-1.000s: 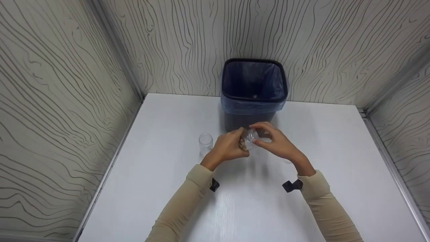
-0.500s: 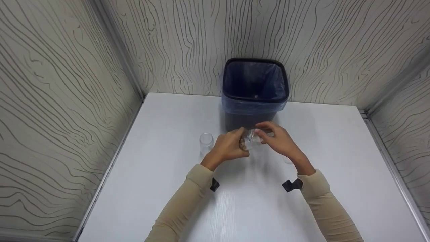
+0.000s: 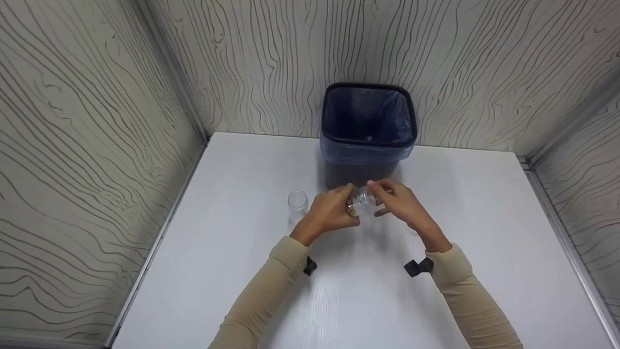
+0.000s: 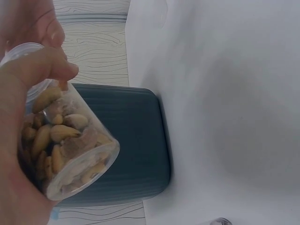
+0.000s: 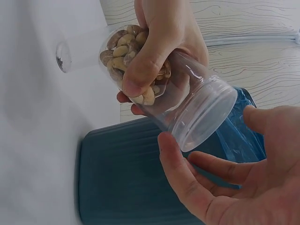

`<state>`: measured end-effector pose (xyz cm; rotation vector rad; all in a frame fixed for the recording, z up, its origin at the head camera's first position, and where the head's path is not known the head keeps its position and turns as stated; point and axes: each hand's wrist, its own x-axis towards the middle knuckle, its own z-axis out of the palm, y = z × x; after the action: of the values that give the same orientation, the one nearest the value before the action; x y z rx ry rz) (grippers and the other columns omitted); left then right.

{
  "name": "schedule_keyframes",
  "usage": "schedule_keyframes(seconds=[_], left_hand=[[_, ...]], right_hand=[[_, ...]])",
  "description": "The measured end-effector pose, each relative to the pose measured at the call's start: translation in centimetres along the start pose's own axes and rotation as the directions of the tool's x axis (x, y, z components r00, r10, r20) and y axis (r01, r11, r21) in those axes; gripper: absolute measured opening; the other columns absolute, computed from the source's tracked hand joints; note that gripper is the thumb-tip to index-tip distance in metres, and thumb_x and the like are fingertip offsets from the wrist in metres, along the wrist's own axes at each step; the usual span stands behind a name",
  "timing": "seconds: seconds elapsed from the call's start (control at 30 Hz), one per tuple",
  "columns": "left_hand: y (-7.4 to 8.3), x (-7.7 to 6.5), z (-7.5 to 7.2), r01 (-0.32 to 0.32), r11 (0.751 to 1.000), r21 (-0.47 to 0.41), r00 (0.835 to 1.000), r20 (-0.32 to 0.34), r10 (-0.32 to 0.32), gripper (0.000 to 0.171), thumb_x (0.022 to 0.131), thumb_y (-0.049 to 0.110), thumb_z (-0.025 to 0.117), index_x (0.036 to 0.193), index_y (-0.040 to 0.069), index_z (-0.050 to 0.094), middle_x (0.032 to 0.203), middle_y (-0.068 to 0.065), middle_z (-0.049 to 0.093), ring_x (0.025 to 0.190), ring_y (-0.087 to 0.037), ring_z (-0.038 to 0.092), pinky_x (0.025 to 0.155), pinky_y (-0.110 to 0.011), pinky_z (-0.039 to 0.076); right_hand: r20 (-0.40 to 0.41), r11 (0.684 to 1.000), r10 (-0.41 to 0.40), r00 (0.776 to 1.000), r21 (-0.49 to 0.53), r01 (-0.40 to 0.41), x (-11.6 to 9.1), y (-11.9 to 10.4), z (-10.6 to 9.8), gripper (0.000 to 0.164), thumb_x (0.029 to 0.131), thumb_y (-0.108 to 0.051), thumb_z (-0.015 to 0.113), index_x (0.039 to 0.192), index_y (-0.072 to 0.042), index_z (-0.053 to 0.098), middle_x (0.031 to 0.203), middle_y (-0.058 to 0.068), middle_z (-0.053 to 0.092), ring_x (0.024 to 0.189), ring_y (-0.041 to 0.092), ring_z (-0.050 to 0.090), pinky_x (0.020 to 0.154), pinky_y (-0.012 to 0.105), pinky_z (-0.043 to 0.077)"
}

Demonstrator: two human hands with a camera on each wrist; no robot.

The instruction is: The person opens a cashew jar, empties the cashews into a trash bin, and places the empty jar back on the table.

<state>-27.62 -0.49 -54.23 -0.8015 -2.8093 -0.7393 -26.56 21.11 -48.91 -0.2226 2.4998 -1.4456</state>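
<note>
My left hand point(image 3: 332, 208) grips a clear plastic jar point(image 3: 363, 202) around its body, tilted over the table in front of the bin. Tan and brown nuts point(image 4: 58, 136), some curved like cashews, are heaped at the jar's base end. A clear screw lid point(image 5: 208, 117) sits on its other end, facing my right hand point(image 5: 248, 173). The right fingers are spread around the lid; one fingertip touches its lower rim, while the thumb stands a little off it. A second clear jar point(image 3: 297, 206) stands upright on the table, left of my left hand.
A dark teal bin point(image 3: 359, 174) with a blue bag liner point(image 3: 363, 154) stands at the table's back edge, just beyond the hands. A clear round piece point(image 4: 159, 13) lies on the white table point(image 3: 465, 203), partly hidden by my right wrist in the head view.
The right hand has shifted around the lid, its thumb and fingers changing place and spreading wider. The left hand holds the jar in nearly the same spot.
</note>
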Motion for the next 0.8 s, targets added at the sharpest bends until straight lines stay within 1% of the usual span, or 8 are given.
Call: schedule_keyframes(seconds=[0.07,0.1,0.2,0.4,0.67,0.77,0.8], left_hand=[[-0.02,-0.05,0.02,-0.003,1.0,-0.007,1.0,0.001,0.003,0.06,0.075,0.035,0.084,0.128,0.017,0.062,0.096,0.005,0.069,0.076,-0.009,0.062,0.067,-0.034,0.057],[-0.02,-0.06,0.05,-0.002,1.0,-0.008,1.0,0.001,0.002,0.06,0.075,0.035,0.084,0.128,0.017,0.062,0.096,0.005,0.069,0.077,-0.009,0.063,0.068,-0.035,0.057],[-0.03,-0.07,0.14,0.002,1.0,-0.01,1.0,0.006,-0.002,0.06,0.075,0.035,0.085,0.127,0.017,0.062,0.097,0.005,0.069,0.077,-0.01,0.063,0.068,-0.035,0.058],[-0.02,-0.05,0.13,0.009,1.0,0.006,1.0,0.017,-0.009,0.061,0.075,0.036,0.085,0.129,0.018,0.062,0.098,0.004,0.069,0.078,-0.011,0.064,0.068,-0.037,0.058],[-0.07,-0.05,0.08,0.005,1.0,0.03,1.0,0.022,-0.006,0.06,0.075,0.037,0.084,0.127,0.016,0.062,0.096,0.004,0.069,0.077,-0.011,0.064,0.067,-0.035,0.057],[-0.08,-0.08,0.09,0.001,1.0,0.028,1.0,0.018,-0.001,0.062,0.075,0.037,0.084,0.129,0.015,0.062,0.097,0.004,0.07,0.077,-0.012,0.065,0.067,-0.036,0.058],[-0.08,-0.1,0.09,0.0,1.0,0.027,1.0,0.015,-0.001,0.062,0.075,0.037,0.084,0.129,0.015,0.062,0.097,0.004,0.07,0.078,-0.012,0.066,0.067,-0.036,0.058]], right_hand=[[0.002,1.0,0.007,1.0,-0.01,-0.007,-0.05,-0.14,0.11,0.072,0.107,-0.058,0.054,0.145,0.003,0.056,0.141,0.027,0.061,0.117,0.036,0.068,0.083,0.037,0.065],[0.004,1.0,0.008,1.0,-0.015,-0.008,-0.07,-0.13,0.15,0.071,0.107,-0.058,0.055,0.144,0.003,0.057,0.14,0.027,0.061,0.118,0.038,0.067,0.083,0.038,0.065],[0.014,1.0,-0.005,1.0,-0.024,0.005,-0.14,-0.15,0.23,0.067,0.106,-0.055,0.058,0.142,0.002,0.059,0.137,0.026,0.063,0.118,0.038,0.066,0.085,0.039,0.065],[0.026,1.0,-0.024,0.999,-0.011,0.024,-0.25,-0.07,0.23,0.063,0.104,-0.052,0.064,0.139,0.001,0.061,0.135,0.025,0.065,0.12,0.038,0.067,0.088,0.043,0.065],[0.029,0.999,-0.042,0.999,0.001,0.042,-0.34,0.13,0.29,0.058,0.102,-0.046,0.069,0.137,-0.001,0.063,0.135,0.022,0.065,0.121,0.037,0.067,0.089,0.043,0.064],[0.017,0.999,-0.041,0.999,-0.008,0.041,-0.43,0.08,0.34,0.056,0.102,-0.046,0.071,0.137,-0.003,0.064,0.136,0.02,0.067,0.12,0.035,0.068,0.088,0.04,0.064],[0.013,0.999,-0.041,0.999,-0.013,0.041,-0.47,0.06,0.34,0.056,0.101,-0.047,0.071,0.137,-0.003,0.065,0.136,0.02,0.067,0.12,0.034,0.068,0.087,0.037,0.064]])
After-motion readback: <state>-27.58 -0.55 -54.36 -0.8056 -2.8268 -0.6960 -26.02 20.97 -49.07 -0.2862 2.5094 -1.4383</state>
